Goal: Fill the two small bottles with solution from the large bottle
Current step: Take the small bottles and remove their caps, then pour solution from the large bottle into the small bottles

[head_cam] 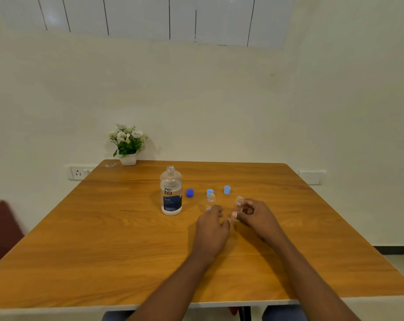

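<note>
Left hand [211,230] hides the left small bottle's [211,199] base, perhaps touching it

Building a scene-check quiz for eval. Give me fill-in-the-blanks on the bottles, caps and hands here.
1. The large bottle stands on the table with its cap ___.
2. The dark blue cap lies just ___ of it in the image.
3. The rightmost cap is light ___.
4. The right hand grips a small bottle; the other small bottle stands nearer the ___ hand.
Missing: off; right; blue; left.
</note>
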